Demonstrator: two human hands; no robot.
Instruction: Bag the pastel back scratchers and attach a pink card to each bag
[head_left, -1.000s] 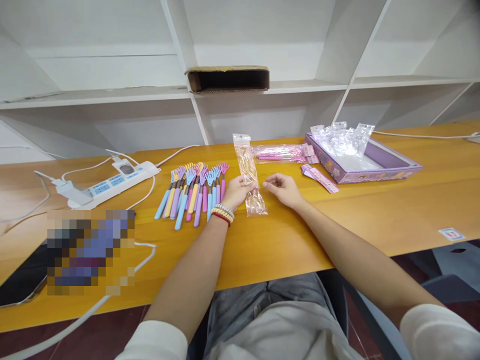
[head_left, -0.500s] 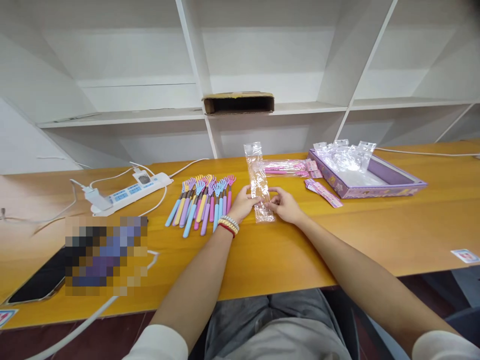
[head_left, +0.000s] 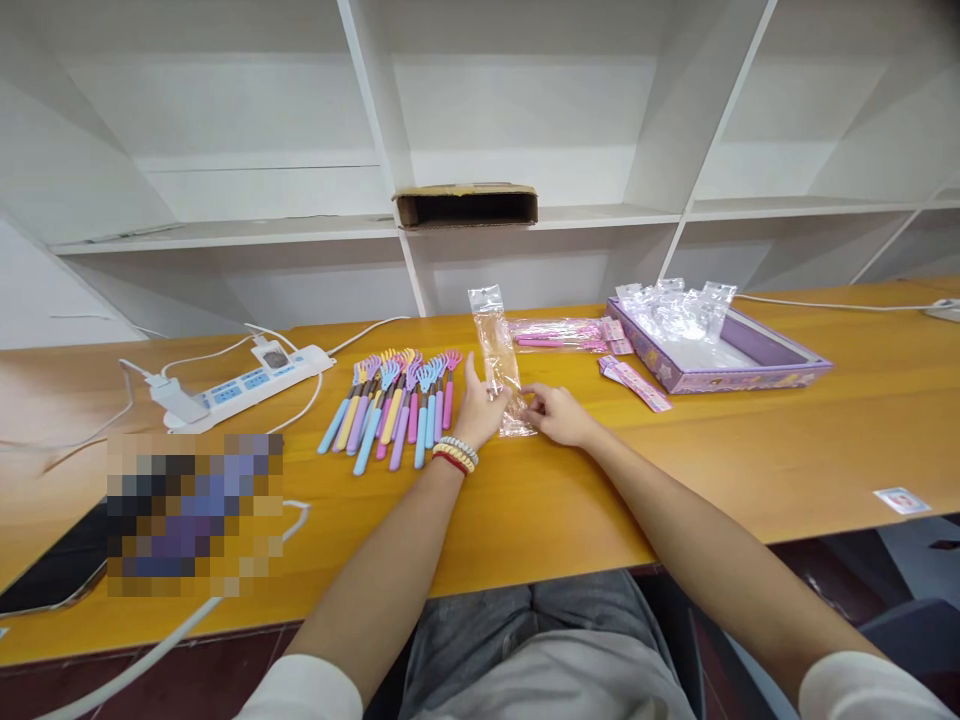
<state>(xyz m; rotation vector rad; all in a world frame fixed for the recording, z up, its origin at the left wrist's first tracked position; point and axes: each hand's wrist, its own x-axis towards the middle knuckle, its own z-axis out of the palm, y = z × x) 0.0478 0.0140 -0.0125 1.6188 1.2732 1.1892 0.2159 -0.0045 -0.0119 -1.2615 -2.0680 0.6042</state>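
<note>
A clear plastic bag with a hang-hole top lies upright in my view, between my two hands. My left hand rests at its left edge, index finger stretched upward and thumb reaching over the film; the other fingers are partly hidden. At the lower right edge, my right hand has its fingertips pinched on the plastic. Left of my left hand lie many small claw-headed back scratchers with blue, yellow, purple and pink handles. Beyond the bag are packed pink back scratchers in clear wrapping.
Pink printed cards lie right of my right hand. A purple box tray holds more clear bags. At left are a white power strip, cables and a dark phone. A cardboard box sits on the shelf behind.
My left index finger has straightened and spread away from the bag. My right fingers have stayed at the bag's lower right edge. The whole view has shifted slightly.
</note>
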